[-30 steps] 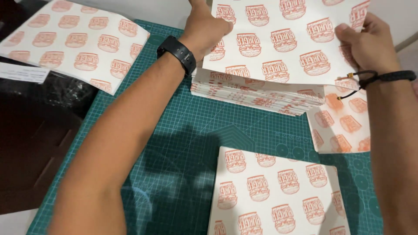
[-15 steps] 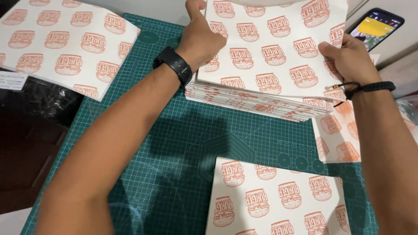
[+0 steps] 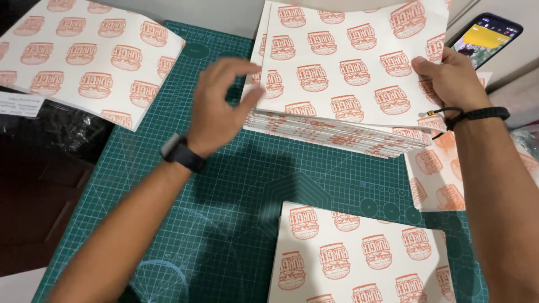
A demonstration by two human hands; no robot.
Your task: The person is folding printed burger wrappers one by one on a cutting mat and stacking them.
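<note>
A thick stack of white paper sheets printed with orange burger pictures lies at the back of a green cutting mat. My right hand grips the right edge of the stack's upper sheets, thumb on top. My left hand, with a black watch on the wrist, hovers at the stack's left edge, fingers apart and holding nothing.
A single printed sheet lies on the mat in front. More printed sheets sit at the far left and under my right forearm. A phone with a lit screen rests at the top right. A dark surface borders the mat's left side.
My left hand has let go of the stack's left edge and drawn back slightly, fingers spreading. The right hand keeps its hold. The view has shifted a little.
</note>
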